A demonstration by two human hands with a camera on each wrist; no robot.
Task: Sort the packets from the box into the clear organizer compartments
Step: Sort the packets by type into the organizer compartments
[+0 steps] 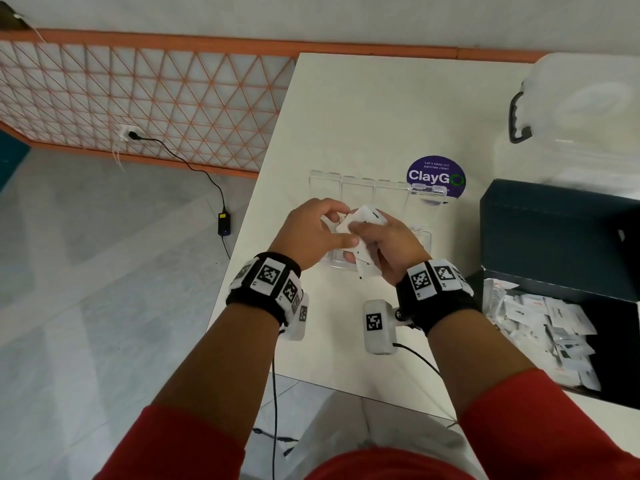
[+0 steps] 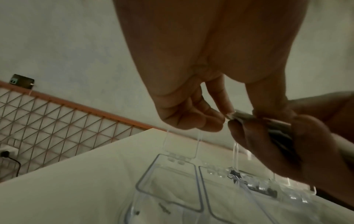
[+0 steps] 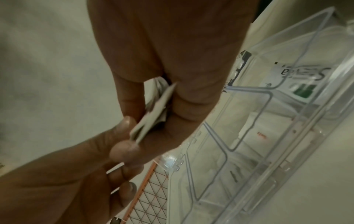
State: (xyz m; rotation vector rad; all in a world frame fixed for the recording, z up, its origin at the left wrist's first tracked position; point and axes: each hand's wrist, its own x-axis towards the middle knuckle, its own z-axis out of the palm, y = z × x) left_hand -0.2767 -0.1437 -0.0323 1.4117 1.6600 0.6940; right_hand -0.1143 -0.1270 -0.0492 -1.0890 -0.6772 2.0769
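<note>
I hold a small stack of white packets (image 1: pixel 362 223) fanned in my right hand (image 1: pixel 388 244), thumb and fingers curled round it, just above the clear organizer (image 1: pixel 420 237) on the table (image 1: pixel 346 109). My left hand (image 1: pixel 311 230) pinches the edge of the top packet, peeling it off the stack. I judge this the picking-apart step: next I must free that one packet, read its kind, and drop it into its matching compartment. The dark box (image 1: pixel 561 237) with more packets sits at my right.
</note>
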